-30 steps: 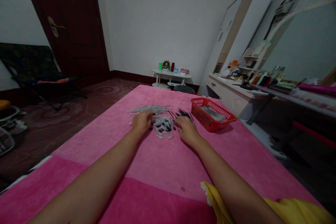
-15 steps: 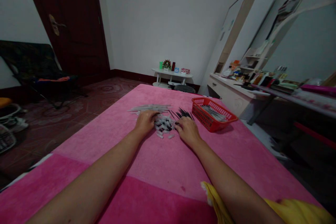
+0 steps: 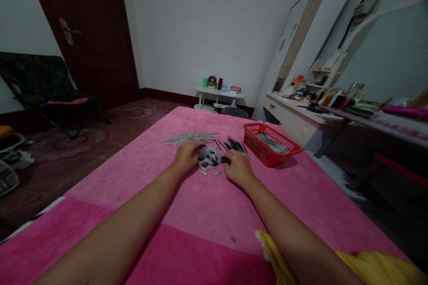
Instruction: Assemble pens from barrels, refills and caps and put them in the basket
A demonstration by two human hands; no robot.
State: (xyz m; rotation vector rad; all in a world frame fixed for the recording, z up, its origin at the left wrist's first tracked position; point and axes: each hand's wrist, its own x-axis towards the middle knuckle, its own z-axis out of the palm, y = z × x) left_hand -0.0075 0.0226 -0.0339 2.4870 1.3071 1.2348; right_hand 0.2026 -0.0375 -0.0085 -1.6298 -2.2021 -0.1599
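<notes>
A pile of small clear and black pieces that look like pen caps (image 3: 209, 156) lies on the pink cloth between my hands. My left hand (image 3: 187, 156) is at the pile's left edge, fingers curled over it; anything in them is hidden. On the right edge, my right hand (image 3: 238, 167) has its fingers bent together, with a small dark bit showing at the tips. Just beyond it lie thin black sticks like pen refills (image 3: 235, 143). Behind my left hand is a row of long translucent tubes like pen barrels (image 3: 192, 136).
A red plastic basket (image 3: 272, 158) holding more long grey-white sticks stands to the right. The pink cloth (image 3: 200, 205) covers the surface under everything. Yellow fabric (image 3: 374, 267) lies by my right forearm. Farther off are a low white table (image 3: 217, 92), a dressing table (image 3: 297, 116) and a folding chair (image 3: 43, 80).
My right hand's fingers have drawn in slightly at the pile's edge. My left hand stays almost in place, and the view has shifted slightly.
</notes>
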